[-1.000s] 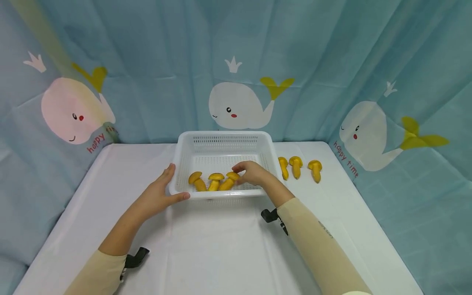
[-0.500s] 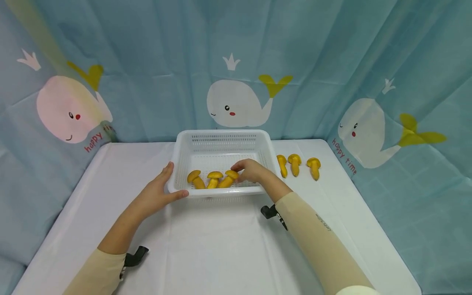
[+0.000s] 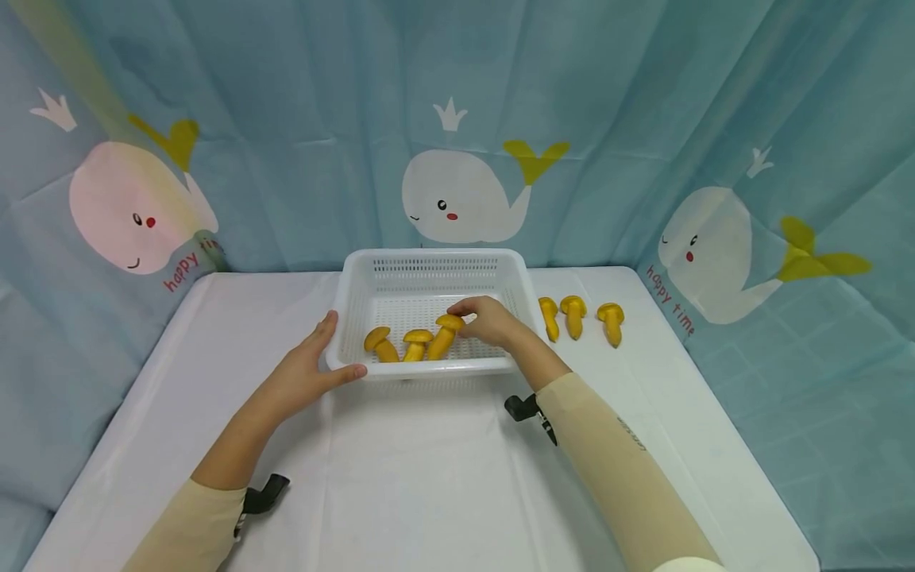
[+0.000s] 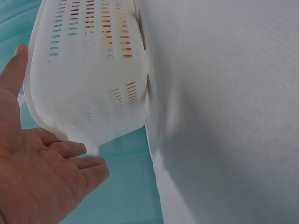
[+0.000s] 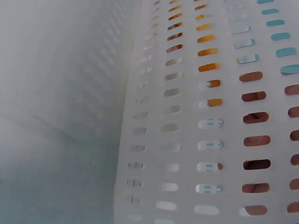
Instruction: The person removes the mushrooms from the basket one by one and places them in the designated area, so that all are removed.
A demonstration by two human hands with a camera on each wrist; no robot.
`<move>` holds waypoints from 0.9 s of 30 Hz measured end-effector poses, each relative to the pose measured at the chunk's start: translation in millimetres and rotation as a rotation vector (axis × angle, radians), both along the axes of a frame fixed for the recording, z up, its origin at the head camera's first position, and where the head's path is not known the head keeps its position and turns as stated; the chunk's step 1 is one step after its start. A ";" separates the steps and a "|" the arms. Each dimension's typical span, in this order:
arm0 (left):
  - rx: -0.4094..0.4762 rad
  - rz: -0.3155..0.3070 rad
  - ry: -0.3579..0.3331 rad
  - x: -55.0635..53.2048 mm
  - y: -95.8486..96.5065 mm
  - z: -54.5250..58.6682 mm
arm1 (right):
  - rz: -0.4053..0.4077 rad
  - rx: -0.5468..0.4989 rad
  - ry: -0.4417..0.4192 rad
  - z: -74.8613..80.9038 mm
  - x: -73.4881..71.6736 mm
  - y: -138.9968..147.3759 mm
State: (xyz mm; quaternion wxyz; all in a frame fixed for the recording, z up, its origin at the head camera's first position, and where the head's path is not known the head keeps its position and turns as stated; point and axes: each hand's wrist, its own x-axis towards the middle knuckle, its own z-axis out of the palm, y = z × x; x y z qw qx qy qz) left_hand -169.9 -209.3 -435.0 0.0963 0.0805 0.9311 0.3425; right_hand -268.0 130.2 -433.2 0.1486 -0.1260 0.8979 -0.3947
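Note:
A white perforated plastic basket (image 3: 436, 367) stands at the back of the table. My left hand (image 3: 303, 373) rests spread on its near left corner, thumb along the front rim; in the left wrist view its fingers touch the basket's outside. Over the basket, my right hand (image 3: 488, 323) pinches a yellow mushroom (image 3: 442, 338) near its cap, the mushroom leaning with its cap up and right. Beside it in the basket lie a second mushroom (image 3: 417, 345) and a third mushroom (image 3: 381, 344). In the right wrist view, the slotted basket wall (image 5: 187, 135) hides most of the right hand.
Right of the basket, three more yellow mushrooms lie on the white tablecloth (image 3: 422, 469): a left one (image 3: 549, 318), a middle one (image 3: 574, 316) and a right one (image 3: 611, 323). A blue curtain (image 3: 322, 199) with whale prints encloses the table's back and sides.
My right hand has risen slightly, and the mushroom in its fingers stands more upright, its cap higher. The left hand stays at the basket corner. The whole view has shifted a little.

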 end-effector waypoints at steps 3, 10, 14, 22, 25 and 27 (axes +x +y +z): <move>0.001 -0.001 -0.003 -0.6 0.7 0.0 | 0.000 -0.007 0.029 2.9 1.0 0.5; -0.003 0.005 0.010 -3.9 1.8 -2.4 | 0.015 -0.021 0.094 9.2 2.8 2.9; -0.001 0.001 0.007 -5.6 2.1 -3.7 | 0.010 -0.041 0.121 12.8 4.1 9.4; -0.001 -0.012 0.014 -7.0 0.6 -3.9 | 0.006 -0.126 0.156 33.6 14.0 28.1; 0.004 -0.008 0.008 -5.9 -1.6 -4.0 | 0.004 -0.124 0.179 43.1 20.5 35.5; 0.008 -0.002 0.001 -4.0 -3.3 -4.3 | 0.007 -0.123 0.193 48.9 26.3 41.4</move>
